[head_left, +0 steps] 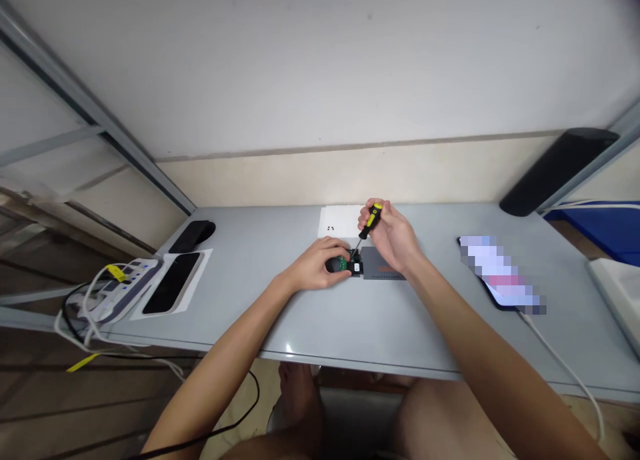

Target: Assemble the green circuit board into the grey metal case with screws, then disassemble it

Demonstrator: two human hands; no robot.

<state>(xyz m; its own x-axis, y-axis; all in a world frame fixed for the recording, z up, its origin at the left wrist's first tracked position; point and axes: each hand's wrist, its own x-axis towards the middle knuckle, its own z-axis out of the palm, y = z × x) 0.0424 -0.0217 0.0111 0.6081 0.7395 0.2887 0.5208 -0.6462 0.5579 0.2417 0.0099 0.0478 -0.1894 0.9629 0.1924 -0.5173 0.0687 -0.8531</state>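
My right hand (387, 230) grips a black and yellow screwdriver (371, 221), its shaft slanting down to the left. The tip meets a small green circuit board with black parts (354, 267); the exact contact spot is too small to make out. Around the left side of that board, my left hand (320, 263) is closed, thumb in front and fingers behind. A flat grey metal case (383, 265) lies right beside the board, partly under my right wrist. Behind them, several tiny black screws (331, 228) rest on a white sheet of paper (343, 215).
On the grey table (280, 320), a dark phone (173, 283), a black object (193, 236) and a power strip (125, 290) with cables lie left. At right are a lit phone (500, 273) on a white cable and a black cylinder (557, 170) leaning on the frame.
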